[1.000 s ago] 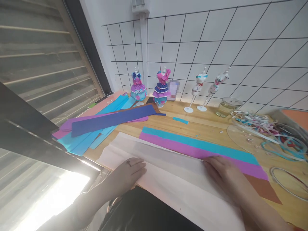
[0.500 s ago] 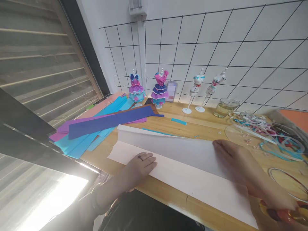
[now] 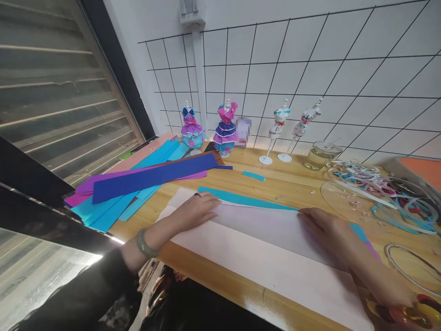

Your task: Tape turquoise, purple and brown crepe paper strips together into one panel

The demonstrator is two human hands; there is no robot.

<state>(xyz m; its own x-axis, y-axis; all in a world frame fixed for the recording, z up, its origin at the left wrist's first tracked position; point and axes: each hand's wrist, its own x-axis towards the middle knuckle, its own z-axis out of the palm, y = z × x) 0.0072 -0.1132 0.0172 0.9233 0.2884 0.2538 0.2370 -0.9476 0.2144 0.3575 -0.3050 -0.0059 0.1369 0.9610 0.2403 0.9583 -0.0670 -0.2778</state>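
Observation:
A long white sheet of creased paper (image 3: 272, 264) lies lengthwise along the front of the wooden table. My left hand (image 3: 198, 209) rests flat on its upper left part, fingers stretched out. At the far edge, further right, my right hand (image 3: 325, 227) has its fingers closed on the paper's rim; the thumb is mostly hidden. From behind that edge a teal sheet (image 3: 248, 199) shows as a long strip. A bit of purple shows beyond my right forearm.
Left, blue, teal and purple strips (image 3: 155, 178) lie piled. Small dress forms (image 3: 225, 131) stand along the gridded wall, two in frilled dresses. A glass jar (image 3: 322, 155), tangled ribbons (image 3: 386, 184), a clear round plate (image 3: 339, 195) and a hoop (image 3: 409, 264) are on the right.
My left hand has moved from the near part of the white paper up to its far edge. The raised far side is lower, and more of the teal sheet shows behind.

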